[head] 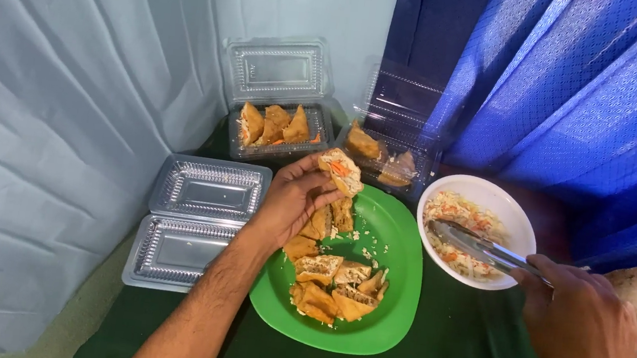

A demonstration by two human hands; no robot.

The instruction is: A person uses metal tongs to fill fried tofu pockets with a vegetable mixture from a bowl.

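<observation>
My left hand (294,200) holds a stuffed fried tofu piece (341,170) with shredded filling showing, above the far rim of a green plate (394,288). Several more fried tofu pieces (334,289) lie on that plate. My right hand (581,329) grips metal tongs (475,243) whose tips rest in a white bowl (518,214) of shredded vegetable filling (462,213).
An empty clear plastic clamshell box (194,221) lies open left of the plate. Two open clamshell boxes at the back hold tofu pieces, one on the left (280,127) and one on the right (389,159). Pale curtain at left, blue fabric (583,97) at right, dark green tabletop (466,356).
</observation>
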